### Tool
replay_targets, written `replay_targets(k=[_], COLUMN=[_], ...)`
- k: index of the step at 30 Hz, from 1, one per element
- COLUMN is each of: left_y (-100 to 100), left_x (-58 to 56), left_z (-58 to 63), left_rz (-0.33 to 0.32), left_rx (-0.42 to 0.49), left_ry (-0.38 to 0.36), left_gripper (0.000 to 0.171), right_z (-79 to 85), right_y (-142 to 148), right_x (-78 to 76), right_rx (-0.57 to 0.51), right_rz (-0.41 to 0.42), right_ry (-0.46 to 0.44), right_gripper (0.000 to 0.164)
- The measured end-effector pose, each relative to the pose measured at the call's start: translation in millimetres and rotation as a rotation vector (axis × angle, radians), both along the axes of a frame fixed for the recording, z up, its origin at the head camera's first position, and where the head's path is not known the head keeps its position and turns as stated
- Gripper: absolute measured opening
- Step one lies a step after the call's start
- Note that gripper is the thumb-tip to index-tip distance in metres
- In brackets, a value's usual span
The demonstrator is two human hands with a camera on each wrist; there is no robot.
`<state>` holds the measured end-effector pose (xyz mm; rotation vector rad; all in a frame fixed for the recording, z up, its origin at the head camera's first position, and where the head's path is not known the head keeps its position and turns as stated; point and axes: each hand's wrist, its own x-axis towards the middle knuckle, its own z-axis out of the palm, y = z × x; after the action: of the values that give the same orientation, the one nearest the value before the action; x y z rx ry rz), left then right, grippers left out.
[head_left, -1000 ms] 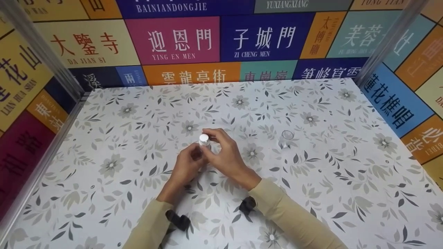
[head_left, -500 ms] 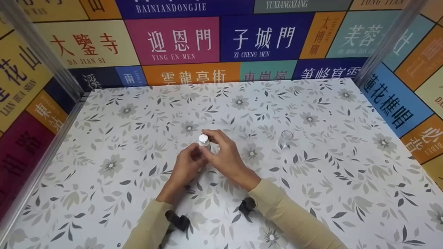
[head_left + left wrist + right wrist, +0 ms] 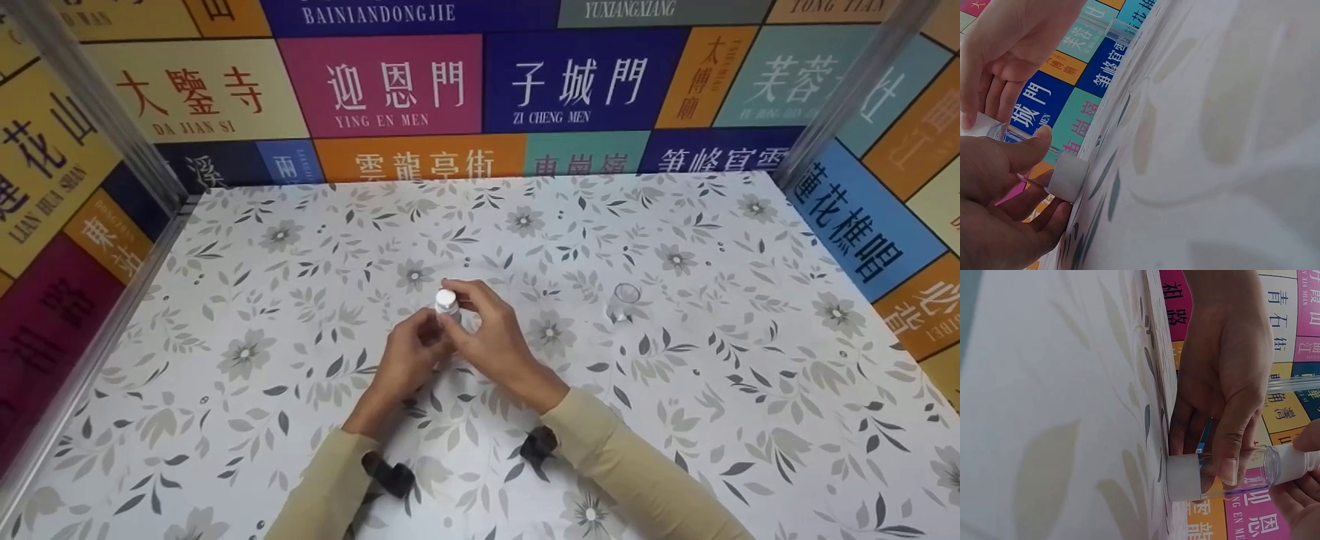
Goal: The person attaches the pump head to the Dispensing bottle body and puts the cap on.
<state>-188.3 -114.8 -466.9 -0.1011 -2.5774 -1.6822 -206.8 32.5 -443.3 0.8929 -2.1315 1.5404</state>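
Note:
A small see-through bottle [image 3: 1251, 473] stands upright at the middle of the table, with a white base [image 3: 1068, 176] right at the cloth and a white top [image 3: 445, 298]. My left hand [image 3: 406, 351] grips its clear body low down, thumb along the near side in the right wrist view. From the right, my right hand [image 3: 493, 330] holds the white top between thumb and fingers. Part of the bottle is hidden behind the fingers in the head view. A clear, cup-shaped piece [image 3: 622, 302] sits apart on the cloth, to the right of both hands.
A white cloth with grey flowers and leaves [image 3: 315, 420] covers the table. Colourful panels with printed characters [image 3: 382, 82] rise along the back and both sides, with metal posts [image 3: 855, 97] at the corners.
The head view has shifted slightly, so the scene sits a little farther right in it. Both hands keep their hold on the bottle in nearly the same pose.

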Motion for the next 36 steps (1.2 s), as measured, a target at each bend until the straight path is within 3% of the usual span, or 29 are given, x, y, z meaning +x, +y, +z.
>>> replay_targets(k=[19, 29, 36], left_y=[-0.3, 1.0, 1.3], left_x=[-0.7, -0.7, -1.0], left_z=[-1.5, -3.5, -2.2], left_rz=[-0.013, -0.010, 0.009], left_rx=[0.019, 0.004, 0.003], left_ry=[0.026, 0.014, 0.004], left_gripper=[0.024, 0.026, 0.025], right_z=[0.1, -0.8, -0.4], right_y=[-0.1, 0.9, 0.6], right_x=[1.3, 0.2, -1.7], right_rx=[-0.014, -0.027, -0.080], right_rz=[0.012, -0.004, 0.031], right_ry=[-0.038, -0.025, 0.007], right_gripper=[0.040, 0.039, 0.032])
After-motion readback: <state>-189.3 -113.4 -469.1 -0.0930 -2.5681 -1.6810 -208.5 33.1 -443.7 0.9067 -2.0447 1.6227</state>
